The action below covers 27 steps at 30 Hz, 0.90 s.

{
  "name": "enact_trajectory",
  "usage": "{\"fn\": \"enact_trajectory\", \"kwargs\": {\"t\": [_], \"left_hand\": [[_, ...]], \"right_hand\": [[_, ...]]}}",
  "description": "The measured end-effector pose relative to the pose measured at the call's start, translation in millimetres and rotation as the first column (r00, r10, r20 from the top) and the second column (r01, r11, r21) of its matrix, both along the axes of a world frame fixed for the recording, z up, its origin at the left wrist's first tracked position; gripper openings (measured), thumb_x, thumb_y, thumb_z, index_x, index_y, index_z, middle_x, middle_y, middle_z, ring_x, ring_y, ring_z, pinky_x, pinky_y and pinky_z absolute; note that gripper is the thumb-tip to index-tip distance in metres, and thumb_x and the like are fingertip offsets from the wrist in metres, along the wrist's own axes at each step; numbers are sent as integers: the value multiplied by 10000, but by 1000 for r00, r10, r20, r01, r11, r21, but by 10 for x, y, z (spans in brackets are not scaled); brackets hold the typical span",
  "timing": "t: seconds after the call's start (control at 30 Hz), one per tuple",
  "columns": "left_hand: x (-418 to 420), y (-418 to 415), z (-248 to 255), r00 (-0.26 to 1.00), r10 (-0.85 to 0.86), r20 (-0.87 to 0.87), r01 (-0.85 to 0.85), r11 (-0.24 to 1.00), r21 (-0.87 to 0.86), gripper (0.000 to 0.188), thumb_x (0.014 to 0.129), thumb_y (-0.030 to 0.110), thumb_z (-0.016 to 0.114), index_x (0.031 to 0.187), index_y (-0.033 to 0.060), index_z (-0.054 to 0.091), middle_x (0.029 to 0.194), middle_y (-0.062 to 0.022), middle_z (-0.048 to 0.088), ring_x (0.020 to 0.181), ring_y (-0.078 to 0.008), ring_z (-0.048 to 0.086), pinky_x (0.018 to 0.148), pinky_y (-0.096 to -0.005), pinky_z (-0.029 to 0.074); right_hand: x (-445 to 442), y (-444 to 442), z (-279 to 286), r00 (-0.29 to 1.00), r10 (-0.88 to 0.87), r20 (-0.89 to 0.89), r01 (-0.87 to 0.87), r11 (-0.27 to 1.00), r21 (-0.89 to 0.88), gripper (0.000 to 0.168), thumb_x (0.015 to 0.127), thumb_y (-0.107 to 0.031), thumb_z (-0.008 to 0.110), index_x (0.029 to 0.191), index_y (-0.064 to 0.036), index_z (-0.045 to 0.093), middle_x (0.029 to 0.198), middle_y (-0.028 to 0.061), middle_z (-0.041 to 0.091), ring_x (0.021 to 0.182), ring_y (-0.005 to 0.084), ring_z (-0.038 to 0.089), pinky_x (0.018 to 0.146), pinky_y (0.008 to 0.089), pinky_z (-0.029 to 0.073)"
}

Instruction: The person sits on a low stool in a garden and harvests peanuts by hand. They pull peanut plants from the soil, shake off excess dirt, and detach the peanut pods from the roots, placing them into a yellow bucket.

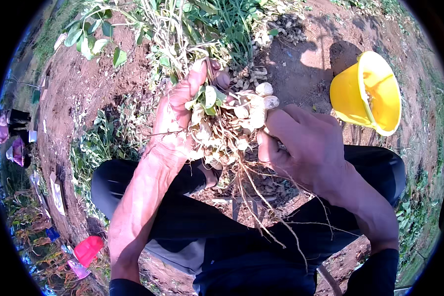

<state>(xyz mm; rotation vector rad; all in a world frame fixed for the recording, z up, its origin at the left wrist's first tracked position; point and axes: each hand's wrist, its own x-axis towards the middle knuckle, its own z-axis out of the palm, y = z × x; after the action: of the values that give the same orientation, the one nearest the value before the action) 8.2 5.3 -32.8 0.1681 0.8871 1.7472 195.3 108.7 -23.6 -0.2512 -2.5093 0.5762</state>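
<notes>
A peanut plant with its roots (240, 162) and a cluster of peanut pods (254, 111) is held up in front of me. My left hand (187, 96) grips its stems from the left, thumb and fingers closed round them. On the right side of the cluster, my right hand (303, 140) has thumb and forefinger pinched at a pod, mostly hidden by the fingers. Long thin roots hang down over my dark trousers. Loose picked pods (286, 29) lie on the soil beyond the plant.
A yellow bucket (346, 94) lies tipped on the soil at the right, its mouth facing right. Green plants (222, 22) are heaped ahead. A red container (88, 251) is at the lower left. Other people (16, 151) are at the far left edge.
</notes>
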Motion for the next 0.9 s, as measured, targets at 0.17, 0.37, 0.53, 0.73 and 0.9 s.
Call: {"fn": "enact_trajectory", "kwargs": {"t": [0.17, 0.37, 0.53, 0.73, 0.9], "left_hand": [[-219, -54, -150, 998, -46, -52, 50, 996, 75, 302, 960, 338, 563, 1002, 42, 603, 830, -53, 635, 715, -162, 627, 649, -295, 534], [-373, -123, 75, 998, -1, -67, 0, 1000, -4, 274, 960, 317, 552, 1027, 58, 607, 939, -69, 665, 842, -193, 658, 764, -355, 565], [-257, -30, -66, 991, 87, -98, -83, 996, 44, 299, 958, 278, 561, 1114, 28, 612, 1021, -77, 674, 895, -176, 657, 824, -339, 544], [-19, 56, 145, 976, 126, -178, -146, 984, -105, 295, 963, 231, 556, 1081, -32, 615, 956, -122, 678, 812, -201, 685, 723, -345, 594], [57, 117, 21, 984, 100, -146, -114, 989, -93, 213, 965, 162, 540, 1088, -4, 589, 956, -103, 672, 831, -201, 689, 733, -325, 599]], "right_hand": [[111, 11, 61, 936, 75, 345, -64, 997, -44, 165, 734, -81, 660, 762, -85, 497, 535, 77, 497, 476, 268, 561, 422, 367, 422], [154, 186, 144, 953, 27, 301, 137, 848, -512, 99, 870, -80, 617, 866, -26, 534, 594, 32, 526, 517, 125, 542, 480, 288, 411], [116, 382, 302, 973, -103, -207, -3, 891, -454, 209, 943, -94, 539, 1122, -13, 610, 777, 24, 584, 629, 58, 528, 552, 187, 400], [54, 35, 750, 976, 198, -89, -213, 800, -561, 205, 860, -63, 638, 1042, 28, 612, 714, 58, 600, 590, 108, 564, 492, 224, 393], [-170, -180, 216, 987, 103, 127, -74, 974, -213, 209, 777, -14, 690, 979, -5, 635, 740, 129, 618, 600, 277, 615, 509, 325, 465]]}}
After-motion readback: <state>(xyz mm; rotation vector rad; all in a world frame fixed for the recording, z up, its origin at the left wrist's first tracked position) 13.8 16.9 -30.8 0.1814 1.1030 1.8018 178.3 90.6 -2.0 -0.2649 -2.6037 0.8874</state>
